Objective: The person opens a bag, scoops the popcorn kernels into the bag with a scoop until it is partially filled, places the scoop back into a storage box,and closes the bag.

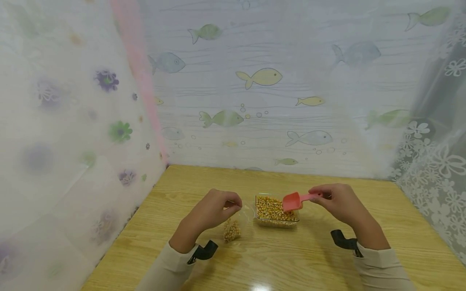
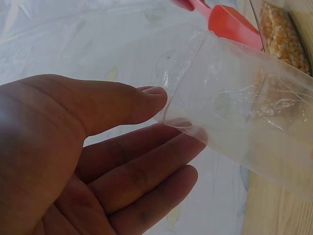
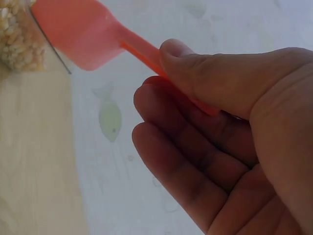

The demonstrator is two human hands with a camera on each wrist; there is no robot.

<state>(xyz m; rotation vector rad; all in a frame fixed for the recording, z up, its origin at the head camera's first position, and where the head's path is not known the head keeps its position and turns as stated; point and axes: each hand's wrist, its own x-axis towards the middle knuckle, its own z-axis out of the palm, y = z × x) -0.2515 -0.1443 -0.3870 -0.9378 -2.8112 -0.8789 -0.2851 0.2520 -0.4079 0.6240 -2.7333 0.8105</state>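
Observation:
My left hand point(image 1: 216, 208) pinches the top edge of a clear plastic bag point(image 2: 230, 98) between thumb and fingers. Corn kernels point(image 1: 231, 231) fill the bag's lower end, near the tabletop. To its right stands a rectangular glass container point(image 1: 278, 223), holding many yellow corn kernels point(image 1: 271, 207). My right hand point(image 1: 338, 202) grips the handle of a pink scoop point(image 1: 292, 202), thumb on top and fingers beneath, as the right wrist view shows. The scoop's blade overlaps the container's right side in the head view, tilted down toward the kernels.
The wooden table point(image 1: 276, 258) meets a fish-patterned curtain point(image 1: 262, 121) at the back. A flower-patterned sheet point(image 1: 73, 161) hangs at the left, and another with white flowers point(image 1: 437, 169) at the right. Black wrist mounts point(image 1: 205, 250) sit by both cuffs.

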